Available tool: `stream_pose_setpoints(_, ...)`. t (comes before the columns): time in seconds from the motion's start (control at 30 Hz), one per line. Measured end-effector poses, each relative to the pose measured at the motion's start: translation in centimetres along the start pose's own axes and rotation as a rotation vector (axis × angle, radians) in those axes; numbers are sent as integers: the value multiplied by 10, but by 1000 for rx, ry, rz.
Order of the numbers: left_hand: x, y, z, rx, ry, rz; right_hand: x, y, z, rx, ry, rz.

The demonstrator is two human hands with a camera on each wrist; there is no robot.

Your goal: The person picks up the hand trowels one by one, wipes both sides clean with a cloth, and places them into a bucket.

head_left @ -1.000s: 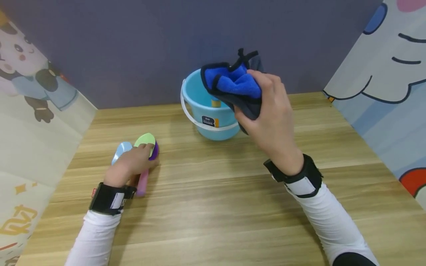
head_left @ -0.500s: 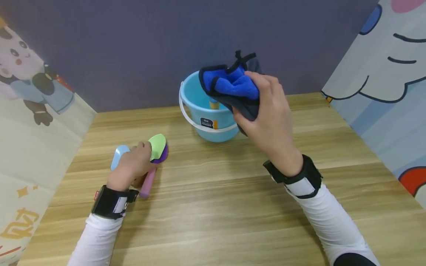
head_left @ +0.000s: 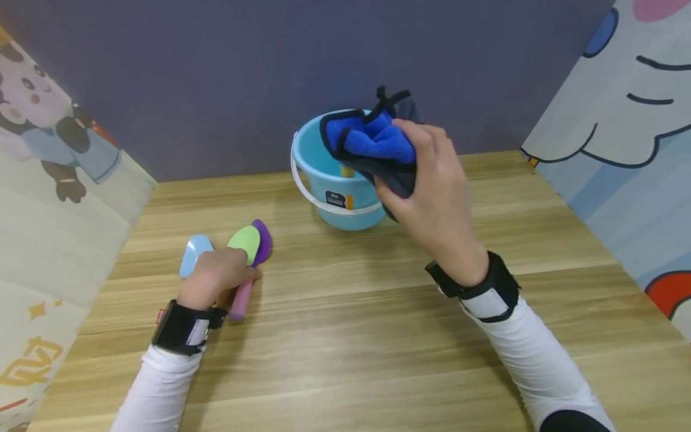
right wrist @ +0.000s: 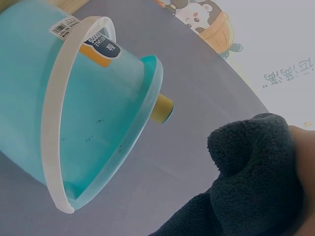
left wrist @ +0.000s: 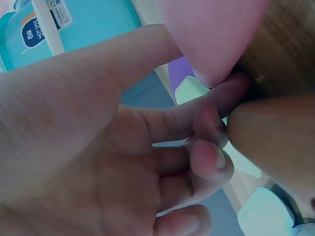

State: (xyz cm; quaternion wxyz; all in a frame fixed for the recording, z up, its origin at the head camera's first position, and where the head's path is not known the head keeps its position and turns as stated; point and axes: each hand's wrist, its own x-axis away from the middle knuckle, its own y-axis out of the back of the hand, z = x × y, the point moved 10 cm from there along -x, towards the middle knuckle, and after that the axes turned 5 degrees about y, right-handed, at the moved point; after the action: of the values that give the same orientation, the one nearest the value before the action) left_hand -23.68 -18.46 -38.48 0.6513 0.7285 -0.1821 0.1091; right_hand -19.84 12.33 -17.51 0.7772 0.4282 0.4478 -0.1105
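Over the left of the table, my left hand [head_left: 216,273] pinches the pink handle [head_left: 242,298] of a small shovel-like tool between thumb and fingers. Beyond the hand, a purple blade [head_left: 263,242] appears in line with that handle, partly behind a light green blade [head_left: 246,242]. A brown handle [left wrist: 275,137] lies against the fingertips in the left wrist view. On the hand's left rests a light blue blade [head_left: 195,254]. My right hand [head_left: 437,201] grips a bunched blue and dark grey cloth [head_left: 378,144] with black edging, raised beside and partly in front of the bucket's rim.
A light blue bucket [head_left: 351,217] with a white handle [head_left: 303,191] stands at the table's back edge. Something with a yellow end [right wrist: 162,108] pokes out of it. A dark wall [head_left: 216,90] rises behind the wooden table [head_left: 345,342]; printed panels flank both sides.
The green blade shifts right, then back left, while the purple blade swings out farther beyond it. My left hand has moved slightly right. The right hand with the cloth dips slightly towards the bucket.
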Motion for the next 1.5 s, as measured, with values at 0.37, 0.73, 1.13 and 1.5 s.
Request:
stream_pose_setpoints(0.37, -7, 4, 2, -26, -4, -50, 1, -4, 0, 7, 3, 22)
stream_pose_setpoints(0.73, -1, 27, -7, -18, -95, -243, 1, -5, 1, 10, 6, 33)
stream_pose_setpoints(1.13, 31, 67, -26, -32, -168, -540, 1, -3, 1, 6, 8, 22)
stream_pose_setpoints(1.5, 59, 79, -39, -67, -201, -567, -1, 6, 1, 9, 16, 12)
